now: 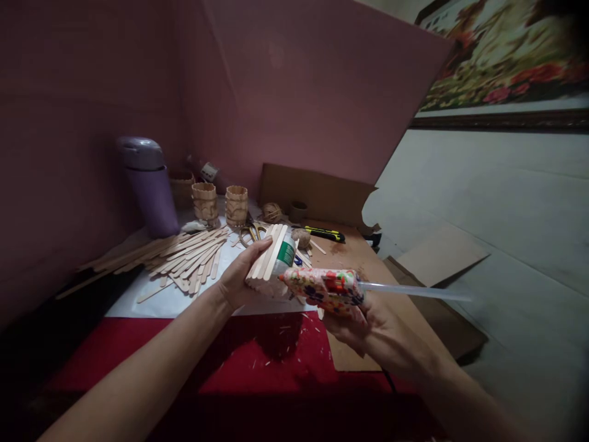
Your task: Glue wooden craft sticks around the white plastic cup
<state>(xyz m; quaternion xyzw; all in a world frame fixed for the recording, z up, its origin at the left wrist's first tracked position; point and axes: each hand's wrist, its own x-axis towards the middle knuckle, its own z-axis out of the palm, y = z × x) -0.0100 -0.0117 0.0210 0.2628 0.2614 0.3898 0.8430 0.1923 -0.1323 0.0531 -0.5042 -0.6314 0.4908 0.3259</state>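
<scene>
My left hand point(242, 273) is wrapped round a clear plastic container point(281, 261) with a green label, tilted above the table. Several flat wooden sticks point(269, 255) lie side by side along the container's left part, under my left thumb. In my right hand point(363, 325) is a flower-patterned glue gun point(326, 287), its orange tip pointing left, close to the container's lower side. A long translucent glue stick point(414, 291) sticks out of the gun's back end.
Loose wooden sticks point(193, 261) lie fanned on white paper point(133, 301) at the left. Behind stand a purple bottle point(151, 193), two stick-covered cups point(236, 207), twine balls point(271, 212) and scissors point(251, 233). A yellow-black cutter point(324, 234) rests on cardboard point(363, 255).
</scene>
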